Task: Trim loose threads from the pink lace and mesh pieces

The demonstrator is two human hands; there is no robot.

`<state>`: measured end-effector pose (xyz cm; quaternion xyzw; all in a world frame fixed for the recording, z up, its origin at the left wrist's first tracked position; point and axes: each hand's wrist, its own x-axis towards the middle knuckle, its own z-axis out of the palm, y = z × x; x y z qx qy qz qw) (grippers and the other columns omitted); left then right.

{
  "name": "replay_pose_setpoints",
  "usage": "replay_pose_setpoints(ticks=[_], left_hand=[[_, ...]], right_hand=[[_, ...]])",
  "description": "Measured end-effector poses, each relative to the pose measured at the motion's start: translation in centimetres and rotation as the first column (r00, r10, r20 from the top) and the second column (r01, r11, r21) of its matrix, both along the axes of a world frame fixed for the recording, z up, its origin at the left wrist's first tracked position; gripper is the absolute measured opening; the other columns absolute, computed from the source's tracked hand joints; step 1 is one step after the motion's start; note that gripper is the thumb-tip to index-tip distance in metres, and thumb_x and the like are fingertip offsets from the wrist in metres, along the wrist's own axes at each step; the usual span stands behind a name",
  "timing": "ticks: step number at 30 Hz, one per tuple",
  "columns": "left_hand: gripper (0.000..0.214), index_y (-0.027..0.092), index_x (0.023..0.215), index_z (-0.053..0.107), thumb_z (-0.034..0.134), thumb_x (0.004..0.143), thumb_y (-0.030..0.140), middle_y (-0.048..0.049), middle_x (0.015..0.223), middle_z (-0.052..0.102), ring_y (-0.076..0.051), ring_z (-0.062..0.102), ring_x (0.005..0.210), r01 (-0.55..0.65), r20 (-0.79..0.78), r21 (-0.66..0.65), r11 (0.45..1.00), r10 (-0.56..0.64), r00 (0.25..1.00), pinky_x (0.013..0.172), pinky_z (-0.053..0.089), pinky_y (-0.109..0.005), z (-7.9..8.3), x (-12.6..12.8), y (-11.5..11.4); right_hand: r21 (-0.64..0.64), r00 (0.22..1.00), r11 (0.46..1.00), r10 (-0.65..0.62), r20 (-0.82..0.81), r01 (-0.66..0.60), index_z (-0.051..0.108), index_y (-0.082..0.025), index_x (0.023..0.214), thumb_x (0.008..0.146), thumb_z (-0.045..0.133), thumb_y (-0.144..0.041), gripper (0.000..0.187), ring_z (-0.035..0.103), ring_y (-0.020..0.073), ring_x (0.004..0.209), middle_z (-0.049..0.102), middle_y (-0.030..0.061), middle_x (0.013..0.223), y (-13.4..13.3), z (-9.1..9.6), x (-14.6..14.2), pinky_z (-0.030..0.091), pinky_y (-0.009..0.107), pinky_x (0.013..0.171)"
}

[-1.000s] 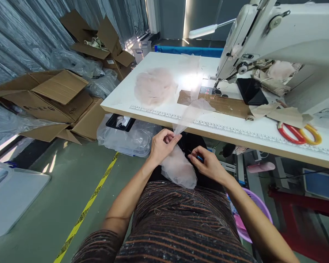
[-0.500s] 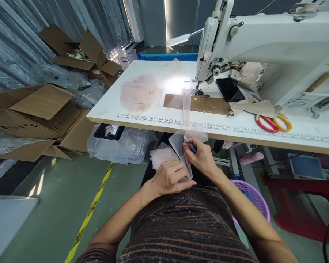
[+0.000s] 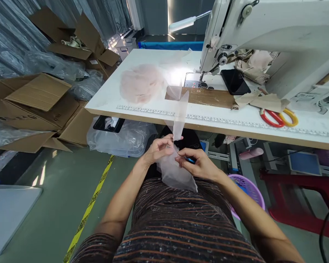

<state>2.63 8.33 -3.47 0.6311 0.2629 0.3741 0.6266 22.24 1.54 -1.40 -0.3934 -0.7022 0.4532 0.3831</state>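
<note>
My left hand (image 3: 161,149) is closed, pinching a strip of sheer white fabric (image 3: 180,117) just below the table's front edge. Part of the strip stands up over the edge, and a loose piece hangs across my lap. My right hand (image 3: 199,163) is closed around a small blue-handled tool (image 3: 191,160), its fingertips close to the fabric below my left hand. The tool's tip is hard to make out. Beyond the hands, a white sewing machine (image 3: 222,44) stands over the table, its needle area lit.
On the white table (image 3: 104,98) lie pale pink sheer pieces (image 3: 141,84), a brown strip (image 3: 208,98), a black phone (image 3: 235,82) and red-and-yellow scissors (image 3: 278,118). Cardboard boxes (image 3: 41,91) stand at left. A purple basket (image 3: 248,184) is low at right.
My left hand has risen from the lap and now pinches the fabric near the table edge. The strip has lifted and folded upward. My right hand has moved slightly lower with the blue tool.
</note>
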Motion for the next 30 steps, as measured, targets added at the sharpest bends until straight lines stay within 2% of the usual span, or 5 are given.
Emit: replay_pose_setpoints(ticks=[6,11,16,23,30], left_hand=[[0.038,0.015,0.075,0.067,0.085,0.070,0.048,0.0026,0.063,0.060,-0.008,0.047,0.055,-0.204,-0.167,-0.195,0.959,0.172,0.971,0.055,0.036,-0.021,0.5,-1.1,-1.2],[0.038,0.014,0.080,0.075,0.084,0.071,0.050,-0.0032,0.075,0.071,-0.013,0.057,0.065,-0.252,-0.214,-0.128,0.959,0.222,0.951,0.062,0.043,-0.023,0.8,-1.3,-1.4],[0.034,0.014,0.082,0.077,0.080,0.076,0.048,-0.0058,0.083,0.075,-0.016,0.063,0.075,-0.254,-0.221,-0.068,0.965,0.234,0.947,0.071,0.048,-0.025,0.5,-1.5,-1.2],[0.031,0.014,0.081,0.076,0.077,0.078,0.045,-0.0051,0.080,0.074,-0.014,0.060,0.070,-0.276,-0.229,-0.072,0.958,0.254,0.940,0.066,0.045,-0.024,0.4,-1.9,-1.2],[0.032,0.014,0.079,0.075,0.077,0.077,0.046,-0.0038,0.076,0.071,-0.014,0.060,0.070,-0.276,-0.230,-0.079,0.958,0.252,0.940,0.066,0.045,-0.024,0.5,-1.6,-1.3]], right_hand=[[-0.102,0.992,0.991,-0.078,0.096,0.087,0.064,-0.017,0.086,0.102,0.036,-0.058,0.053,0.052,0.0133,0.065,0.062,0.0022,0.075,2.0,-1.1,0.8,0.039,0.026,0.061],[-0.059,0.990,0.996,-0.061,0.124,0.069,0.055,-0.018,0.071,0.101,0.032,-0.065,0.060,0.048,0.0131,0.061,0.054,-0.0002,0.064,3.9,-1.5,-0.3,0.036,0.027,0.061],[0.009,0.985,0.997,-0.074,0.158,0.074,0.059,-0.019,0.076,0.099,0.035,-0.067,0.059,0.046,0.0136,0.059,0.054,-0.0006,0.063,5.0,-1.5,-1.4,0.034,0.027,0.059],[-0.034,0.977,0.993,-0.107,0.185,0.115,0.060,-0.019,0.084,0.100,0.033,-0.065,0.056,0.045,0.0138,0.058,0.050,-0.0018,0.063,4.2,-1.9,-1.0,0.033,0.028,0.059],[0.004,0.965,0.995,-0.099,0.242,0.101,0.045,-0.023,0.071,0.100,0.034,-0.062,0.050,0.040,0.0128,0.056,0.046,-0.0029,0.061,3.8,-1.7,-1.7,0.028,0.029,0.057]])
